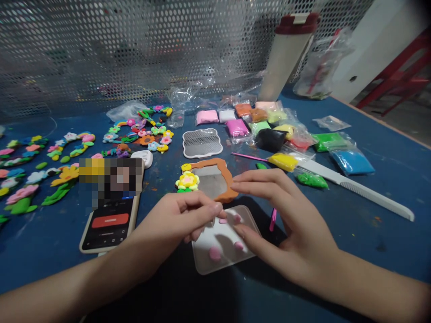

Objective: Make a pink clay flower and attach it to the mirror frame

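A white translucent board (210, 262) lies before me, with several small pink clay pieces (214, 253) on it. My left hand (188, 216) is over the board's upper left, thumb and fingertips pressed together; whatever they hold is too small to make out. At the board's right edge is my right hand (283, 211), its thumb and fingers spread, nothing visible between them. Its fingertips are beside an orange-brown clay-edged mirror (212, 181). A yellow flower (187, 181) and a small yellow smiling disc decorate that mirror's left side.
A phone (112, 220) lies left of my left hand. Clay flower decorations (63, 175) spread over the far left. Behind are a white-framed mirror (202, 143), clay packets (237, 128) and a tumbler (286, 58). A white comb (370, 195) lies at right, near a pink stick (249, 156).
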Demonstrator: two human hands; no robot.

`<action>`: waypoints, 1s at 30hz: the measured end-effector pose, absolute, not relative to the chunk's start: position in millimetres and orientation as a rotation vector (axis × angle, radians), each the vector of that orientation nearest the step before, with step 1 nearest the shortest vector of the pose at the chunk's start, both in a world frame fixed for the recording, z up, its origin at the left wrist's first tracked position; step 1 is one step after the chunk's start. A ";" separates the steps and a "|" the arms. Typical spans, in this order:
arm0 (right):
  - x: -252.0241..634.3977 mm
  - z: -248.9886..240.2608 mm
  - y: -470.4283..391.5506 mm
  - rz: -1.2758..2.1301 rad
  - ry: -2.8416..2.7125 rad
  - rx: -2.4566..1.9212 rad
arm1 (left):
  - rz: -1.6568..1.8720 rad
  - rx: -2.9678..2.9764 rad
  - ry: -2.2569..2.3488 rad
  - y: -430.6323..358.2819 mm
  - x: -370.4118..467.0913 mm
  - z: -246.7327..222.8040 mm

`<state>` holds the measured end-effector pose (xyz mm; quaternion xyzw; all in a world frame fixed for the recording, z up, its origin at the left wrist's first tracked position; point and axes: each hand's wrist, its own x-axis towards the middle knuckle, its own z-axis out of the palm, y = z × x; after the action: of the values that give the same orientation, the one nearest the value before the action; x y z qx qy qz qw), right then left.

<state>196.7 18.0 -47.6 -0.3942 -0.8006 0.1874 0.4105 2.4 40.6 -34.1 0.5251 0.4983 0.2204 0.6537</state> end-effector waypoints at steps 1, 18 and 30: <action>196.1 -48.0 18.1 0.491 -2.017 -0.997 | 0.495 1.192 1.118 40.8 2.1 -34.3; 196.8 -46.8 26.1 0.634 -2.192 -1.130 | 0.522 1.309 1.260 37.6 0.4 -24.1; 191.8 -52.3 25.0 0.539 -2.286 -1.080 | 0.525 1.179 1.189 41.8 0.7 -26.4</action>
<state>191.8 25.0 -52.3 -0.4016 -0.8504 0.2005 0.2747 0.7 41.8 -26.4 0.5168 0.5211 0.2302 0.6390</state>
